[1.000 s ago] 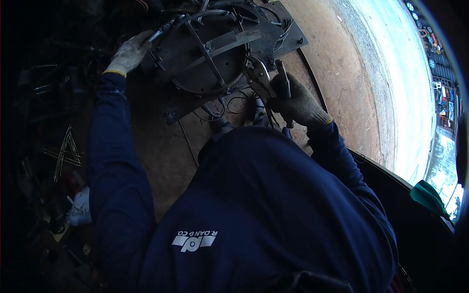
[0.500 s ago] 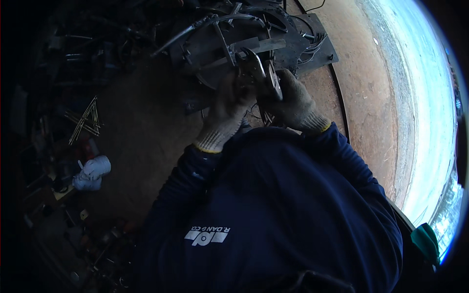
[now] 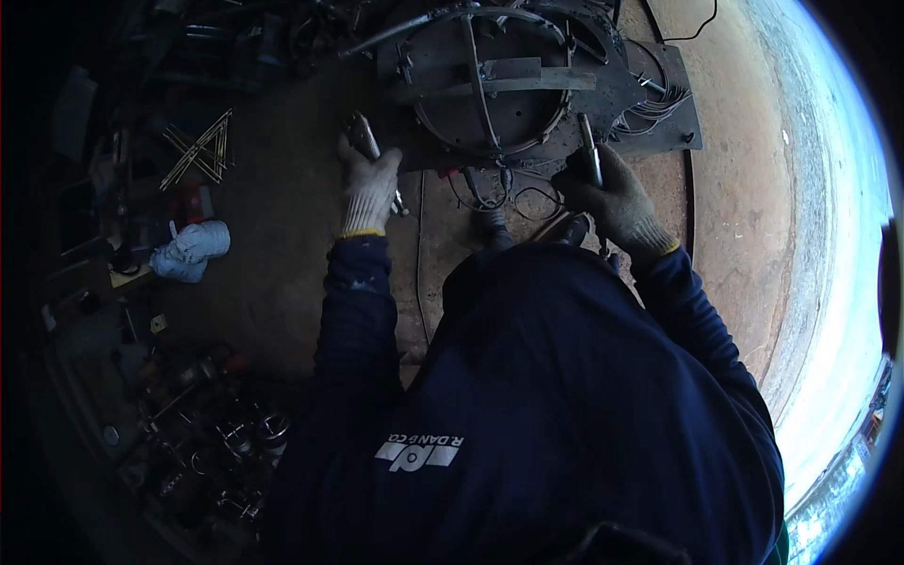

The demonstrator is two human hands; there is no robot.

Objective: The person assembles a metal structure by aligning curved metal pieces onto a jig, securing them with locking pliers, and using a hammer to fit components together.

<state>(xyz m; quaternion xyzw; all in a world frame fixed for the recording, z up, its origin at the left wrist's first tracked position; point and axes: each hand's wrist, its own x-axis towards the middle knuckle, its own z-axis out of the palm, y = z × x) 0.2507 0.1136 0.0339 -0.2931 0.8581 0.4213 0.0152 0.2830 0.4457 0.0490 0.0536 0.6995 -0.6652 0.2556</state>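
Note:
My left hand point(image 3: 370, 179), in a light knitted glove with a yellow-edged cuff, is closed round locking pliers point(image 3: 365, 137). Their shiny head sticks out above the fingers; the glove hides the middle. Well to its right, my right hand point(image 3: 617, 200), gloved alike, grips a shiny bar-shaped metal tool point(image 3: 590, 151). The tool's upper end points away from me; the fist covers the rest, so its kind is unclear. Beyond both hands lies a dark steel plate point(image 3: 405, 73) bearing a round metal ring frame point(image 3: 469, 80) with flat bars across it.
Thin coiled cables point(image 3: 659, 108) lie on the plate's right end. Black cables point(image 3: 504, 200) hang at its near edge. Leftward are several thin rods point(image 3: 200, 151), a pale cloth-like bundle point(image 3: 191, 250) and dark clutter with metal clamps point(image 3: 235, 438). Brown floor point(image 3: 734, 188) stretches to the right.
My hands, close together over the ring frame before, have drawn apart: the left went left with the pliers, the right went right with its tool. The view has shifted slightly.

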